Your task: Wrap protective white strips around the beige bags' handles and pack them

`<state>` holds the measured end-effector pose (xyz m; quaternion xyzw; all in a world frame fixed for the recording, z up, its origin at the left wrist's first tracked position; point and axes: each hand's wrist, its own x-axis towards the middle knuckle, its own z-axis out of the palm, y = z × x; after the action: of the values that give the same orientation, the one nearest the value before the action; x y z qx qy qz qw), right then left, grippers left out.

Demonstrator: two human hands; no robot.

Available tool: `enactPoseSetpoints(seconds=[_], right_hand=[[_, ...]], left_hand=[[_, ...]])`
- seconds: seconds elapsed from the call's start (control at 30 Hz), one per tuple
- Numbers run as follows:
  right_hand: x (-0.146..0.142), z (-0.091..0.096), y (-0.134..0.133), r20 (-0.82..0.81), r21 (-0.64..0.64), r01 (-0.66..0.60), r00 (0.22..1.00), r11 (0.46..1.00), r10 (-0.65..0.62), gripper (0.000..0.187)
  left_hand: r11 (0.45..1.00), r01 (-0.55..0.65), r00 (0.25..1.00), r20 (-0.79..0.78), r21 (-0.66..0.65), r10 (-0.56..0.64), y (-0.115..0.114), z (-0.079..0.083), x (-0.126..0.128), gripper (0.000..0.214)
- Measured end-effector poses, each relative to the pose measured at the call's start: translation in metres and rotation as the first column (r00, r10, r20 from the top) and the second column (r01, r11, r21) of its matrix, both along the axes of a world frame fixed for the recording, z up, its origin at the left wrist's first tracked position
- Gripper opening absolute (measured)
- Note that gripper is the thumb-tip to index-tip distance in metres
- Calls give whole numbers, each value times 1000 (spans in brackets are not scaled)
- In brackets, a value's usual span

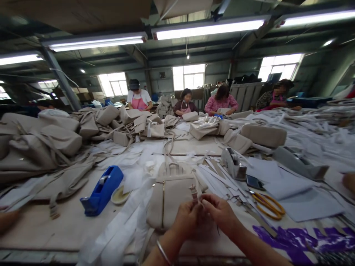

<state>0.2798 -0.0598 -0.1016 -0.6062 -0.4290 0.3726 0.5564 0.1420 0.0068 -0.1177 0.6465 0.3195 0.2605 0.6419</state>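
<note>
A beige bag [180, 188] with an upright gold zipper [163, 207] lies in front of me. At its right side my left hand [187, 220] is closed around a beige strap [193, 190], whose end sticks up above the fingers. My right hand [219, 211] meets it there, thumb and fingers pinched on the same strap. A thin dark strand hangs below the right hand. The exact part between the fingertips is too small to make out.
A blue tape dispenser [102, 190] and small round dish [120, 194] stand left. Right are yellow-handled scissors [268, 205], a grey tape dispenser [233, 163], a phone [254, 182] and purple plastic [302, 238]. Piled bags [55, 138] and several co-workers are beyond.
</note>
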Motion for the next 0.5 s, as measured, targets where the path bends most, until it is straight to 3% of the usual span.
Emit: enactPoseSetpoints(seconds=[0.1,0.17,0.27,0.4,0.5], right_hand=[[-2,5,14,20,-6,-85,996,996,85,29],[-2,10,23,-136,-50,-140,982,989,132,29],[0,16,35,-413,-125,-179,904,976,113,43],[5,18,46,-543,-71,-79,839,994,28,52],[5,18,52,-530,-4,7,848,1000,-8,51]], left_hand=[[999,33,999,-12,31,-33,-4,2,-1,37],[994,75,996,-58,83,-70,-4,3,-3,36],[979,111,988,-124,174,-90,-1,0,-4,31],[981,141,979,-169,133,-118,2,-1,-7,31],[985,144,978,-165,98,-127,5,8,-10,32]])
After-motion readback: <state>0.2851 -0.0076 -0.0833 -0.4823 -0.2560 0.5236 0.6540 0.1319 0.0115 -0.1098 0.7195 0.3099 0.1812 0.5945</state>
